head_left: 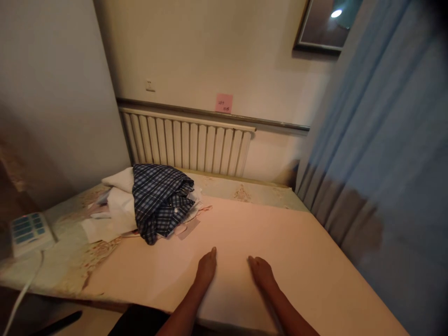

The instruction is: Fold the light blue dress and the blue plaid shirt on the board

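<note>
My left hand (206,268) is curled closed with its thumb on top, above the middle of a pale pink flat sheet or board (294,261). A short gap to the right, my right hand (262,271) is closed in a similar way, slightly blurred. Nothing shows in either hand, and I cannot tell whether they touch the pink surface. A heap with a dark plaid cloth (157,191) on top lies beyond my left hand. White cloth (121,205) sticks out from its left side.
Under the pink surface is a flowered cover (241,192). A white power strip (31,233) with a cord sits at the left edge. Behind stands a radiator (189,144), with a pink note (224,103) above it. A blue curtain (378,154) hangs along the right side.
</note>
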`<action>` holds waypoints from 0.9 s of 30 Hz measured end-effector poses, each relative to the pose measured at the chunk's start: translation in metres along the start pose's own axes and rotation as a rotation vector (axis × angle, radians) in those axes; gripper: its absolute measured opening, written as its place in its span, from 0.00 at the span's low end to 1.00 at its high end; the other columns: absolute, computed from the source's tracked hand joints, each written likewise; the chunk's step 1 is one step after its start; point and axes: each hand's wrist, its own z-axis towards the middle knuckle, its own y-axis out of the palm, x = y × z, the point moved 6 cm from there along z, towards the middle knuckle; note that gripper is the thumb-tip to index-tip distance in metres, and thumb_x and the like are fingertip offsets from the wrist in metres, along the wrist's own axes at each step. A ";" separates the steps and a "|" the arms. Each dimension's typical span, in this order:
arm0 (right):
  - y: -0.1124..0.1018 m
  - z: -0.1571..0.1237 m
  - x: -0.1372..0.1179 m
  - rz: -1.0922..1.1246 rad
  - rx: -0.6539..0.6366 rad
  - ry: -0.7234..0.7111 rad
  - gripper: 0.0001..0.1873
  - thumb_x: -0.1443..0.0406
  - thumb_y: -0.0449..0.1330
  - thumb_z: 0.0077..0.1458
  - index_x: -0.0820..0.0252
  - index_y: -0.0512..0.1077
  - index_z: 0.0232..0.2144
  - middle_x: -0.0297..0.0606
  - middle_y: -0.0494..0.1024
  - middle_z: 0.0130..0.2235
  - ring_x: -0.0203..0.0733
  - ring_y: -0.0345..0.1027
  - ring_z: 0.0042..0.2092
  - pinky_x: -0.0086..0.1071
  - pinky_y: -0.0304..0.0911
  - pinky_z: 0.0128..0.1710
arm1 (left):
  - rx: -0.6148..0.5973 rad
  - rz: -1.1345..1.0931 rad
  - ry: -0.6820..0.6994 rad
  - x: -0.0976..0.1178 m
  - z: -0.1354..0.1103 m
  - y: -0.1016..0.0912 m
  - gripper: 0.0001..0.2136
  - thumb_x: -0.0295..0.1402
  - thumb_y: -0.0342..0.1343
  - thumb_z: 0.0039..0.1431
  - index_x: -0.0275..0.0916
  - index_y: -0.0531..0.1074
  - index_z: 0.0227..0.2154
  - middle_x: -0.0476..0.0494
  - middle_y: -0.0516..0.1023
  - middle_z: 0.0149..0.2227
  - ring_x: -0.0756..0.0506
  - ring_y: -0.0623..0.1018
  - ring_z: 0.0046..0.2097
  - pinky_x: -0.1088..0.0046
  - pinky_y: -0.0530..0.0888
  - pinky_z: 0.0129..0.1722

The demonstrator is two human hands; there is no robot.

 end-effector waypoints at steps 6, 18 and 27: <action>0.015 -0.019 -0.004 -0.302 0.128 -0.275 0.14 0.62 0.43 0.63 0.57 0.67 0.33 0.39 0.74 0.35 0.39 0.69 0.34 0.31 0.54 0.32 | 0.107 0.040 0.065 -0.001 -0.003 -0.030 0.11 0.33 0.46 0.60 0.40 0.70 0.25 0.49 0.75 0.24 0.48 0.75 0.28 0.73 0.70 0.31; 0.025 -0.017 -0.001 -0.327 0.144 -0.297 0.15 0.61 0.41 0.63 0.53 0.65 0.29 0.36 0.74 0.31 0.41 0.71 0.30 0.32 0.57 0.30 | 0.906 0.277 -0.151 -0.028 0.040 -0.271 0.29 0.34 0.50 0.59 0.34 0.50 0.62 0.28 0.57 0.61 0.31 0.58 0.62 0.46 0.57 0.57; 0.028 -0.015 0.003 -0.321 0.136 -0.288 0.14 0.61 0.42 0.62 0.54 0.66 0.32 0.38 0.76 0.34 0.42 0.72 0.33 0.32 0.57 0.31 | 0.641 -0.226 -0.383 -0.068 0.070 -0.300 0.15 0.36 0.55 0.52 0.32 0.72 0.40 0.33 0.79 0.37 0.32 0.77 0.47 0.57 0.72 0.43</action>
